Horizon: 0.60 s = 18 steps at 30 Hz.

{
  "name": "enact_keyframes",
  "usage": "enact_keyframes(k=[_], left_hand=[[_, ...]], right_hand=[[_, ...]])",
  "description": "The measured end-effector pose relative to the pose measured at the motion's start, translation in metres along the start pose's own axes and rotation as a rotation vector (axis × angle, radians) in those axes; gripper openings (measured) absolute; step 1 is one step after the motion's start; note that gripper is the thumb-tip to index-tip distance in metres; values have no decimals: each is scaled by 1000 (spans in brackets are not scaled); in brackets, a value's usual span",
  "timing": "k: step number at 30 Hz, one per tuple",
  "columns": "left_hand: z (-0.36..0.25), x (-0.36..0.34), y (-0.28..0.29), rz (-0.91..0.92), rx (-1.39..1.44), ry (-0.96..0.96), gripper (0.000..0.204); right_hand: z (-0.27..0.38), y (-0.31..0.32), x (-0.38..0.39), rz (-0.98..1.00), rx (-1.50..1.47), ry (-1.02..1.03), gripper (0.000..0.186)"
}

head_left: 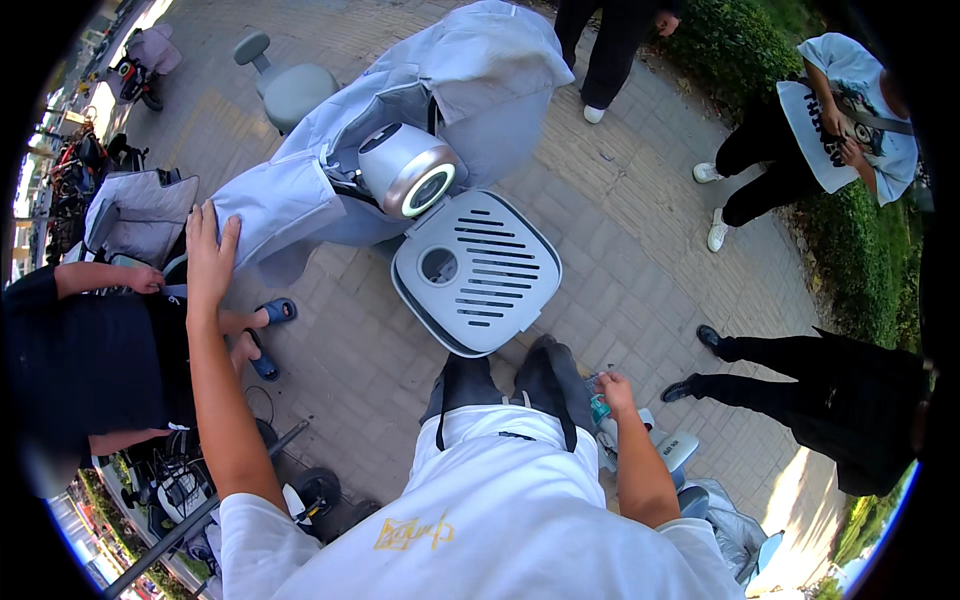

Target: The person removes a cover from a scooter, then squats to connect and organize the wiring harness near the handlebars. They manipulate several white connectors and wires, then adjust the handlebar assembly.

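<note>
My left arm stretches forward, and my left hand point(211, 258) lies with fingers extended on the edge of a pale grey-blue quilted wind cover point(282, 190) draped over a scooter's front. Near the middle of that cover is the scooter's round silver headlight point(408, 170) with a glowing ring. A light grey basket point(510, 262) with a slotted lid and a round hole sits in front of my legs, next to the headlight. By my right hip, my right hand point(617, 392) is closed around a teal-and-clear thing point(600, 408) whose kind I cannot make out.
A person in dark clothes and blue slippers point(263, 358) stands close on my left. Others stand ahead and to the right, one in black shoes point(680, 388). A grey scooter seat point(298, 95) is beyond the cover. Parked scooters line the left; a hedge point(740, 50) borders the paving.
</note>
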State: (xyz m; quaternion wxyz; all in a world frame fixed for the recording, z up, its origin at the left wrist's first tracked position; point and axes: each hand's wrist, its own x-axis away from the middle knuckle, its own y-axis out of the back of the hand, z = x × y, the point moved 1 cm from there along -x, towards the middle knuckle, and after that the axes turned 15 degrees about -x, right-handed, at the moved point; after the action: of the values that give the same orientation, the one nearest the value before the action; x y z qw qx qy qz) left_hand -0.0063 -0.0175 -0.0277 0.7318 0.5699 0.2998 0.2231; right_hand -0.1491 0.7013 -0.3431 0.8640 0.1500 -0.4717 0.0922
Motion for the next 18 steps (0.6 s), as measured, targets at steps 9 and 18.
enact_keyframes(k=[9, 18], left_hand=[[-120, -32, 31, -130, -223, 65, 63], [-198, -52, 39, 311, -413, 381, 64]], right_hand=[[147, -29, -80, 283, 240, 110, 32], [142, 31, -102, 259, 312, 70, 31]])
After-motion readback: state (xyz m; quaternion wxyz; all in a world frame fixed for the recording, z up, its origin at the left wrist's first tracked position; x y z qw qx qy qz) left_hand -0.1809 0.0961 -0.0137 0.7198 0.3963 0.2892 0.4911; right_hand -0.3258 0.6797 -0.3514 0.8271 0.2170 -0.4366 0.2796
